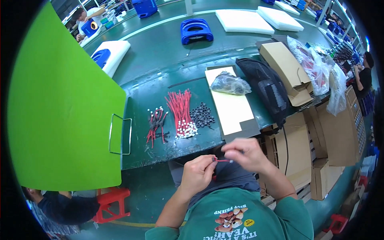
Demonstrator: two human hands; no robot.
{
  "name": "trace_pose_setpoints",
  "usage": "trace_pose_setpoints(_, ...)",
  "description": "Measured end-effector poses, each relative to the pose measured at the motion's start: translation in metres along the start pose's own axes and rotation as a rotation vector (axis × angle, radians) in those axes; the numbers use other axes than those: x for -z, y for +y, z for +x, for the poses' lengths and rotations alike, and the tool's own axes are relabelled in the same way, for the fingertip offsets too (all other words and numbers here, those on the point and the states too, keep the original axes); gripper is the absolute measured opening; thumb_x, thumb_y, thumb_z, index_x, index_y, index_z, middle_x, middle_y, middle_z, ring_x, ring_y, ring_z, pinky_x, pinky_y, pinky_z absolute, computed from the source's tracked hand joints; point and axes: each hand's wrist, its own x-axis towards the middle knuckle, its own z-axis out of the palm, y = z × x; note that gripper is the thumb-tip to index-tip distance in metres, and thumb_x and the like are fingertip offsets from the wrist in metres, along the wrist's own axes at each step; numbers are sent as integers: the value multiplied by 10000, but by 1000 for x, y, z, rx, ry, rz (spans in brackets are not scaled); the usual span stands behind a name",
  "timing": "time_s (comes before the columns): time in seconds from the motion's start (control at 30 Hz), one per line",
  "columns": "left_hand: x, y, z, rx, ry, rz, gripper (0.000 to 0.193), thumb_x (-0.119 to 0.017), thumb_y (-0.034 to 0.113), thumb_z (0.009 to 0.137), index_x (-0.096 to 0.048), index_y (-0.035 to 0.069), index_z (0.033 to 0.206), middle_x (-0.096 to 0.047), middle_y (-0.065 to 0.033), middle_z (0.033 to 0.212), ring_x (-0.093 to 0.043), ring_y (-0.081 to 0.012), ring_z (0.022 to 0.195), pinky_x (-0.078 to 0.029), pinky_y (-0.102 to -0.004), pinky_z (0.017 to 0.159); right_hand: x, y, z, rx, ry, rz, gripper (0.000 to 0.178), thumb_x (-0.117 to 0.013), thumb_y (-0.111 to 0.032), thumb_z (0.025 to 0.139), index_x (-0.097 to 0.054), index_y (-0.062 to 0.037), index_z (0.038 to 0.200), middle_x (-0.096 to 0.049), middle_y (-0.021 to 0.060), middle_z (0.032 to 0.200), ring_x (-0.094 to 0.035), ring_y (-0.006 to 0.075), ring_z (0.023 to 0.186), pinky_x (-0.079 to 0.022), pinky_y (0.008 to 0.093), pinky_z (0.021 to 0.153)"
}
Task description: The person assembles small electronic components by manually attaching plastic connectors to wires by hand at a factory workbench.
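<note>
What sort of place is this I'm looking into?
Probably a factory assembly workshop: red wires lie in a pile on the table, a blue plastic shell sits on the long bench beyond, and another person works at the upper left.

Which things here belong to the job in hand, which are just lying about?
Likely the job:
red wire pinched in the left hand, right hand blurred beside it
loose red wires with white connectors
black ring-shaped pieces
red-and-black wire pieces

Probably lying about:
black mesh bag
cardboard box
blue plastic shell
white foam blocks
</note>
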Motion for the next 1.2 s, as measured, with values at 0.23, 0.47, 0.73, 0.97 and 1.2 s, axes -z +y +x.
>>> trace_pose_setpoints(0.23, -24, -5, 20, 351, -56, -458, 145, -613, 118, 805, -656, -16, 770, -609, -37, 655, -501, -50, 501, -386, -198, 472, 47, 62, 23, -50, 133, -678, 131, -579, -89, 751, -646, -65, 861, -595, 76, 799, -572, 237, 792, -458, 322, 687)
trace_pose_setpoints(0.47, -62, -11, 61, 347, -53, -882, 187, -501, 125, 880, -606, -28, 899, -639, -93, 875, -578, -99, 759, -457, -224, 708, 52, 64, 28, -16, -15, -694, 55, -568, -103, 711, -600, -76, 747, -589, 70, 738, -577, 256, 746, -457, 363, 644)
trace_pose_setpoints(0.73, -75, -29, 71, 558, 51, -1016, 167, -489, 116, 895, -575, -27, 897, -600, -72, 955, -543, -78, 798, -460, -211, 744, 52, 68, 26, 2, 31, -639, 158, -623, -80, 694, -564, -64, 840, -599, 72, 729, -587, 233, 672, -457, 321, 607)
trace_pose_setpoints(0.97, -75, -31, 73, 563, 22, -964, 167, -479, 112, 896, -577, -24, 894, -600, -67, 941, -546, -79, 789, -459, -211, 742, 49, 70, 26, 81, 55, -671, 169, -589, -97, 709, -594, -93, 878, -614, 98, 743, -601, 259, 700, -469, 358, 614)
trace_pose_setpoints(1.2, -74, -31, 77, 606, 10, -934, 151, -484, 105, 885, -580, -8, 858, -604, -73, 951, -561, -94, 811, -461, -218, 751, 51, 72, 26, 41, 255, -386, 170, -628, -51, 710, -605, -74, 877, -616, 81, 709, -597, 177, 615, -448, 300, 532)
